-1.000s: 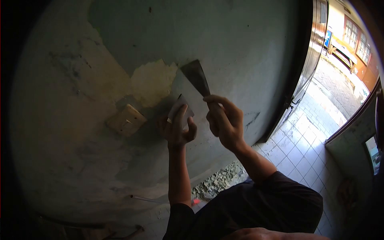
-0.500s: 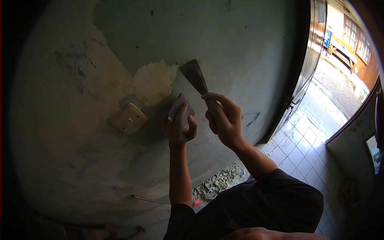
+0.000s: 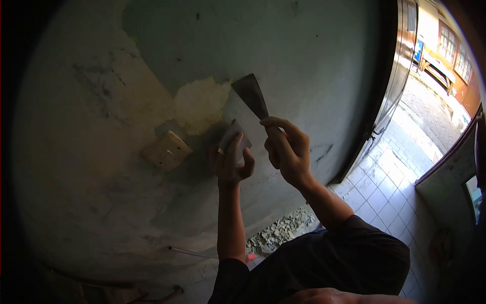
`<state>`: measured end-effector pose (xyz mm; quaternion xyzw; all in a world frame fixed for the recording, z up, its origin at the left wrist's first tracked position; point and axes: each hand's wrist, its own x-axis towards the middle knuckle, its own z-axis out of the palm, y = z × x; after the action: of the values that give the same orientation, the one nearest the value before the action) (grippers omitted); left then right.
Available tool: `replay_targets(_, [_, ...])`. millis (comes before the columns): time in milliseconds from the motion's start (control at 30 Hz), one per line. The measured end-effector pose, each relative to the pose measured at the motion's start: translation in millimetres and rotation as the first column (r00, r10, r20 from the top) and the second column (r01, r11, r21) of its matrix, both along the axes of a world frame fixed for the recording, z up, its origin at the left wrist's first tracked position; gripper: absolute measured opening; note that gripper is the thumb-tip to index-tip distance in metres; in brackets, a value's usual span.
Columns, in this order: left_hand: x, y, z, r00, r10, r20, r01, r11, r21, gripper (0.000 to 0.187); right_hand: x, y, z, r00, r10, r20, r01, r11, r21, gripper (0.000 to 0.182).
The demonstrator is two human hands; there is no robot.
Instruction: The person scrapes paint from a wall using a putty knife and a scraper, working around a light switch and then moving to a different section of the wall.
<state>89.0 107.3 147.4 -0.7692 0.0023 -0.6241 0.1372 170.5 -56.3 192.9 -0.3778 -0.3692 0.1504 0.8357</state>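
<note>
My right hand is closed round the handle of a wide-bladed scraper. Its dark blade points up and left, with one corner at the edge of a bare, yellowish patch in the wall's green paint. Below the blade, my left hand grips a flat, light-grey plate with its fingers across the face. What the plate belongs to is hidden by the hand. Left of that hand, a yellowed switch plate is mounted on the wall.
Paint and plaster flakes are heaped on the floor along the wall's foot. A thin pipe is low on the left. To the right, an open wooden door leads outside, past a tiled floor.
The view has shifted slightly, so the wall appears a little farther right. Both hands keep their holds, and the scraper blade stays beside the bare patch's edge.
</note>
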Motion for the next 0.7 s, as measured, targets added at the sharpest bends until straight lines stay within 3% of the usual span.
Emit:
replay_targets(167, [0.1, -5.7, 5.0, 0.999, 0.045, -0.015, -0.045, 0.999, 0.008, 0.034, -3.4, 1.3, -2.4, 0.999, -0.032, -0.004, 0.032, 0.999, -0.014, 0.022])
replay_targets(533, [6.2, 2.7, 4.3, 0.997, -0.043, 0.056, 0.042, 0.999, 0.020, 0.035, 9.8, 16.5, 6.8, 0.996, -0.027, 0.091, 0.028, 1.000, -0.011, 0.024])
replay_targets(633, [1.4, 1.2, 1.2, 1.000, 0.001, 0.007, -0.001, 1.000, -0.024, 0.033, 4.8, 25.9, 24.1, 0.983, -0.115, 0.142, 0.102, 0.990, 0.092, 0.025])
replay_targets(700, [1.4, 4.2, -0.2, 0.999, -0.011, 0.032, 0.011, 1.000, 0.001, 0.033, -1.4, 14.5, 1.9, 0.997, -0.051, 0.050, 0.052, 0.998, -0.018, 0.023])
